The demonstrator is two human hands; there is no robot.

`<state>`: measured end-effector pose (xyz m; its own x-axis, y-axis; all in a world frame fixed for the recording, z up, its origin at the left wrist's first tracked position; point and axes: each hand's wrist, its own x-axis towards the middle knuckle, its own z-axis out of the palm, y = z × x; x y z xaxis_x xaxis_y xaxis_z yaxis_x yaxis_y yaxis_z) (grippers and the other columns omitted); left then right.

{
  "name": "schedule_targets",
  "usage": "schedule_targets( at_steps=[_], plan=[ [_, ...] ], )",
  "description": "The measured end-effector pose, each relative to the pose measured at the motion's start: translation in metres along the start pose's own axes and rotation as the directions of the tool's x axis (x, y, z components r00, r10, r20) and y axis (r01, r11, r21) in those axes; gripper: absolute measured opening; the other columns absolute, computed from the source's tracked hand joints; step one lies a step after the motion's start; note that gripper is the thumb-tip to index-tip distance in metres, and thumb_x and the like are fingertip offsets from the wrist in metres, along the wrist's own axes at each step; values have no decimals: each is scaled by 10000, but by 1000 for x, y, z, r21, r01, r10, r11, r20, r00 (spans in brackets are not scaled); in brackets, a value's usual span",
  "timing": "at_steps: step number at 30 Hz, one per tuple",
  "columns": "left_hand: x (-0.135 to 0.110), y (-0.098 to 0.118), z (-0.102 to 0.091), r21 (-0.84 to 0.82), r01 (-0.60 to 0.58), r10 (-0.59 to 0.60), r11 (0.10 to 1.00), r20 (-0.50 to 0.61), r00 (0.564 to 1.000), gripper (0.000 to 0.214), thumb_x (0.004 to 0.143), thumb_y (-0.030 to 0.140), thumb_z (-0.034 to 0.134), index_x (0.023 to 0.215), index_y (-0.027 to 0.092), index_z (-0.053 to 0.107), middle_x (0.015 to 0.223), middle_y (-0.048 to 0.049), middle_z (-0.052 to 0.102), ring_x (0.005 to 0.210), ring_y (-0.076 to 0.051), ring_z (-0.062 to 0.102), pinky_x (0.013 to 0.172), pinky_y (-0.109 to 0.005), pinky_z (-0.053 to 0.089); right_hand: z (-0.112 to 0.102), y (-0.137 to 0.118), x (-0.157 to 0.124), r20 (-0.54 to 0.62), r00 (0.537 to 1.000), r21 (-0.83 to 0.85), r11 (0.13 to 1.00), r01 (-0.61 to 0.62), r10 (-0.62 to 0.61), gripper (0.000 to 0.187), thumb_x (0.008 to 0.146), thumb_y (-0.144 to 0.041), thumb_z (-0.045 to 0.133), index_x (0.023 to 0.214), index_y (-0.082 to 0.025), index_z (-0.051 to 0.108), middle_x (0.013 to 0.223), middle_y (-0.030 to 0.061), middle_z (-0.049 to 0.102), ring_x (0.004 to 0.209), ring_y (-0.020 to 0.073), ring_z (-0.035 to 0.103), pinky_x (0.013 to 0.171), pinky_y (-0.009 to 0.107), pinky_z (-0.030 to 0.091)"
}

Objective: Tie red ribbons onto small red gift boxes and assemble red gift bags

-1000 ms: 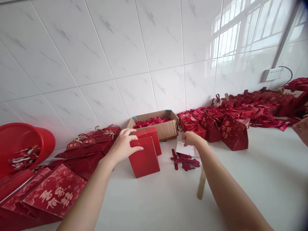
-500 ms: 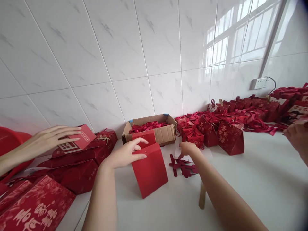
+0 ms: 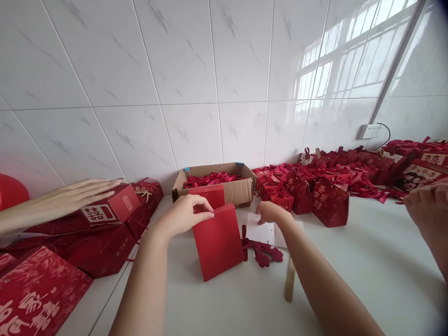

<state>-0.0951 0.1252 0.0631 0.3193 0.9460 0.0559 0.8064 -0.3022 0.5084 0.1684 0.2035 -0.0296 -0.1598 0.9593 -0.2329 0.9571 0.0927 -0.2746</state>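
Note:
My left hand (image 3: pixel 191 212) pinches the top edge of an upright plain red folded gift box (image 3: pixel 220 247) between thumb and fingers. To its right, my right hand (image 3: pixel 275 212) reaches down with curled fingers at the edge of a white card (image 3: pixel 261 232); the fingertips are partly hidden. Dark red flower-shaped cutouts (image 3: pixel 264 254) lie on the table just in front of the card. Under my right forearm a flat gold strip (image 3: pixel 289 280) lies on the white table (image 3: pixel 224 308). Another red panel (image 3: pixel 210 196) stands behind the gift box.
A cardboard box (image 3: pixel 234 193) of red ribbons is against the tiled wall. Finished red gift boxes (image 3: pixel 331 200) crowd the back right, more boxes (image 3: pixel 101 252) the left. Another person's hand (image 3: pixel 94 193) rests on a box at left; another hand (image 3: pixel 429 205) is at far right.
The white card has come forward over part of the cutouts, with my right hand at it. My left hand keeps its pinch. The hand at left has lowered its box onto the pile.

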Motion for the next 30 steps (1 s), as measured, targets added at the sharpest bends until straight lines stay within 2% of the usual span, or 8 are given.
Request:
schedule_targets(
  at_steps=[7,11,13,15,17,21,25,30],
  plan=[
    [-5,1,1,-33,12,-9,999,72,997,269,754,393,609,975,268,697,1027,-22,708,944,-235,652,731,-290,518,-49,-2,-63,-505,862,151,978,141,-46,116,889,-262,561,956,-223,646,1011,61,700,895,208,656,779,338,520],
    [-8,4,2,14,-4,3,1000,113,994,229,762,381,602,937,275,705,994,-11,717,893,-233,661,667,-289,499,-58,-17,-101,-875,470,269,695,667,-113,68,829,-282,628,853,-218,628,879,35,687,817,188,667,755,347,555],
    [-9,4,2,37,-26,23,999,86,996,208,774,382,595,905,269,710,976,-10,722,864,-233,663,648,-291,483,-56,-25,-111,-906,348,196,490,849,-242,45,784,-182,647,802,-220,630,893,34,678,905,198,668,801,354,555],
    [-8,3,1,3,-56,55,998,77,996,187,782,363,589,891,266,706,970,-2,725,869,-227,664,666,-290,480,-53,-31,-114,-796,383,183,418,890,-469,132,745,-87,629,756,-217,647,1085,54,656,1104,222,615,889,361,529],
    [-8,1,1,-31,-71,73,997,79,994,149,782,335,587,851,261,697,952,10,728,881,-216,664,703,-288,480,-50,-33,-112,-505,537,235,491,839,-676,168,698,-70,668,765,-224,678,1353,43,533,1320,262,453,998,375,465],
    [-8,0,1,-35,-18,21,999,89,996,90,754,319,610,778,232,603,882,13,727,830,-204,657,678,-290,465,-46,-33,-101,37,688,289,667,687,-724,515,598,-247,836,1079,-315,666,1525,-4,343,1391,293,344,1070,370,393],
    [-9,0,3,-71,6,1,997,93,996,161,760,299,589,854,247,470,930,28,731,804,-189,642,650,-284,446,-36,-44,-88,-158,741,342,668,662,-653,330,817,-327,656,1135,-254,604,1193,36,642,1057,204,611,854,308,500],
    [-13,-4,-2,-86,24,-13,996,125,992,223,734,309,611,929,249,521,1035,-12,704,923,-206,641,729,-295,483,-24,-60,-78,-279,785,287,732,618,-553,215,811,-214,620,1014,-220,689,1016,34,711,864,185,645,720,288,494]
  ],
)
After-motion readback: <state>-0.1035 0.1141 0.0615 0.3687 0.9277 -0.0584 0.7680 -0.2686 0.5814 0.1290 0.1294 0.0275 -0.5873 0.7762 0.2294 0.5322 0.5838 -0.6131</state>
